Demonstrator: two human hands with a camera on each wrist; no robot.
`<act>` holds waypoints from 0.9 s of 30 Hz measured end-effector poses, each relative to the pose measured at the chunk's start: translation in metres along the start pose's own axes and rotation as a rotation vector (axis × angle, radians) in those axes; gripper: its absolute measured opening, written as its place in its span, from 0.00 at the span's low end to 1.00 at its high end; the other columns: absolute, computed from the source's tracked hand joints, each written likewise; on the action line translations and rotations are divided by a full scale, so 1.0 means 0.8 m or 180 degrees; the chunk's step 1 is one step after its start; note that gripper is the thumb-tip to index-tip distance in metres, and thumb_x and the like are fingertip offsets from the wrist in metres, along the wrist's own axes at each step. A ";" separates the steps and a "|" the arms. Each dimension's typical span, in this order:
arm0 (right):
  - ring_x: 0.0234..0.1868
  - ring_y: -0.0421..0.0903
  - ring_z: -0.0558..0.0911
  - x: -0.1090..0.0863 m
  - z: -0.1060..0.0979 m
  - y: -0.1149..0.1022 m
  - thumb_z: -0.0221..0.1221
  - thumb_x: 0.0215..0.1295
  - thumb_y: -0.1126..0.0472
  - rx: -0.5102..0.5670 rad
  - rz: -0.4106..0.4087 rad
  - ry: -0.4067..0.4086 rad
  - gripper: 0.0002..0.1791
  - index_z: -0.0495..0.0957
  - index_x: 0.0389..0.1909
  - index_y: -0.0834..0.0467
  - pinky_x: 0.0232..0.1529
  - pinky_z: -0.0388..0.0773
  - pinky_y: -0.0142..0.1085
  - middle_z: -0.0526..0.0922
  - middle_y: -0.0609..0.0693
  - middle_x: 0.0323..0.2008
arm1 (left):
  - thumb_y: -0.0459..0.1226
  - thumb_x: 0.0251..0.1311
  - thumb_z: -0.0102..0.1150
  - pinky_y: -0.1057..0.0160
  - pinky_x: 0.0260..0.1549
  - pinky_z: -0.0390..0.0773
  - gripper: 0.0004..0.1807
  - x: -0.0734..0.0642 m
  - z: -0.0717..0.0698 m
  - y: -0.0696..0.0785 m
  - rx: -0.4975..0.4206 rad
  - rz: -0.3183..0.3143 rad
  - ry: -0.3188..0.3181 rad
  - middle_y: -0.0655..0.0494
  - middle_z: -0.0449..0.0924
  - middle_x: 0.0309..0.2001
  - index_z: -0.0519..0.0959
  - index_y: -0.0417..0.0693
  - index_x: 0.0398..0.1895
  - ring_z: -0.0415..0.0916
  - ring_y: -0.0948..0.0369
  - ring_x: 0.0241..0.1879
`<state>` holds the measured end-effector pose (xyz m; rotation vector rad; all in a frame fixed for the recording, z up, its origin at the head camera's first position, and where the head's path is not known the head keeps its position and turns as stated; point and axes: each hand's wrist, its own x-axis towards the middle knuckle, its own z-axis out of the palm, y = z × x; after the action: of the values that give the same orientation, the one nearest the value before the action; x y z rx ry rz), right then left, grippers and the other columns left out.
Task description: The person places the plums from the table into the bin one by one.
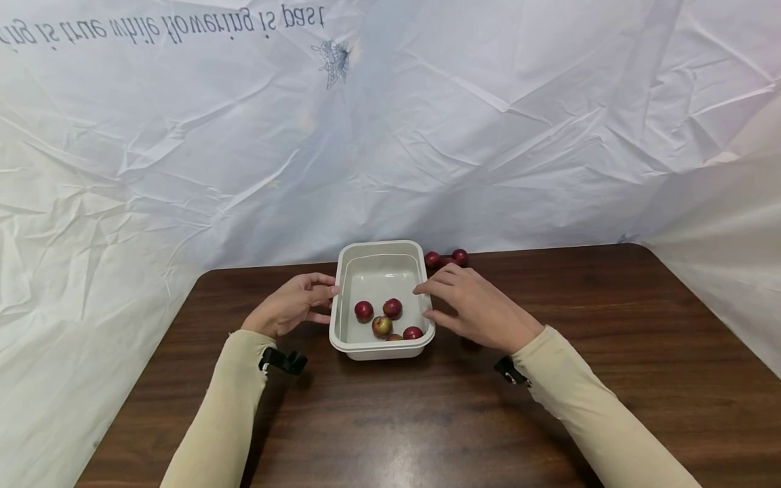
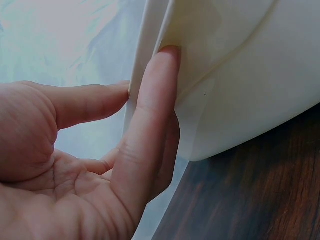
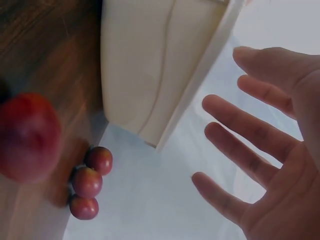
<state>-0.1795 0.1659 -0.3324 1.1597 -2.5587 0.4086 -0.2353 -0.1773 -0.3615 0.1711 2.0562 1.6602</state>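
A white rectangular plastic container [image 1: 383, 351] sits between the two hands, and several red plums [image 1: 392, 308] lie in its near half. At its left side my left hand [image 1: 295, 305] pinches the rim; in the left wrist view the thumb is at the rim's edge and a finger [image 2: 152, 105] presses under it. My right hand [image 1: 472, 305] is over the container's right rim with fingers spread and slightly bent, holding nothing. In the right wrist view its fingertips are apart from the container wall [image 3: 140, 65].
Behind the right hand, 3 plums [image 3: 87, 182] lie in a row on the dark wooden table [image 1: 390, 420], near its back edge. Another plum [image 3: 29, 137] lies on the table below the right hand. A white cloth [image 1: 390, 135] hangs behind the table.
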 end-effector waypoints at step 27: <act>0.55 0.50 0.78 -0.020 -0.039 0.023 0.72 0.62 0.52 0.0144 0.0737 -0.0697 0.22 0.82 0.54 0.53 0.57 0.79 0.49 0.85 0.50 0.53 | 0.39 0.76 0.54 0.53 0.46 0.88 0.27 -0.002 0.000 0.001 -0.0012 0.0013 -0.0007 0.40 0.76 0.57 0.63 0.32 0.69 0.80 0.50 0.53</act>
<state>-0.1784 0.1999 -0.3126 0.9726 -2.9025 0.4135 -0.2339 -0.1777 -0.3606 0.1759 2.0522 1.6655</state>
